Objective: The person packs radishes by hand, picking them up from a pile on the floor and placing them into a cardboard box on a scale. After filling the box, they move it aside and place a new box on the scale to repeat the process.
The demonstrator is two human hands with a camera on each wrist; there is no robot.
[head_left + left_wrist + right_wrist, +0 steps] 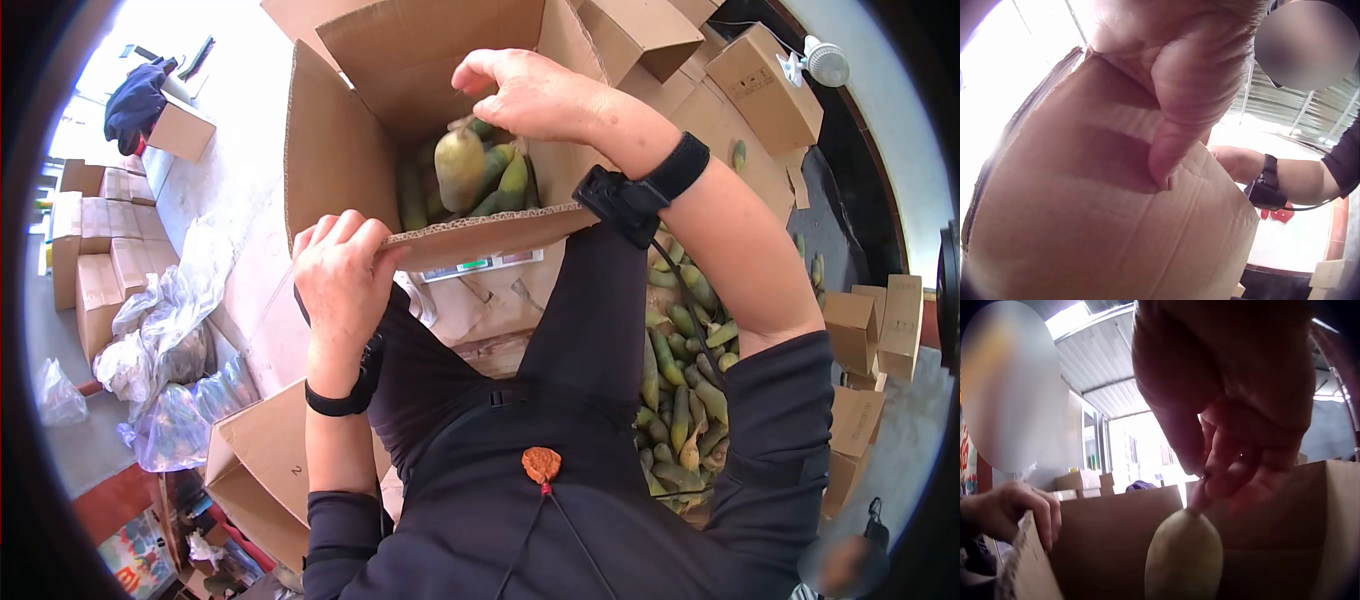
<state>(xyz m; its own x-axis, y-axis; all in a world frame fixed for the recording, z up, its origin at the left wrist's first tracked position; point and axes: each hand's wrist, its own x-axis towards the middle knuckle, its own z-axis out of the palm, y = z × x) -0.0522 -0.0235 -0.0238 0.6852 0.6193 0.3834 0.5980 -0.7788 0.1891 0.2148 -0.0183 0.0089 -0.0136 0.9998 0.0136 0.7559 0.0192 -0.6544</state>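
Observation:
An open cardboard box [340,150] stands before the person, with several green radishes [512,180] lying in it. At the near left corner, my left hand [345,265] grips the rim. In the left wrist view its thumb [1169,153] presses flat on one cardboard face. My right hand [540,95] is over the box opening. Its fingertips pinch the thin stem of a pale green radish [1184,559], which hangs stem up below them. That radish [460,170] overlaps the others in the head view.
A scale [485,264] shows under the box's near side. Many more radishes [685,400] are heaped beside the person's right leg. Plastic bags [180,350] and stacked cartons [120,240] lie to the left. More cartons [765,85] stand at the right.

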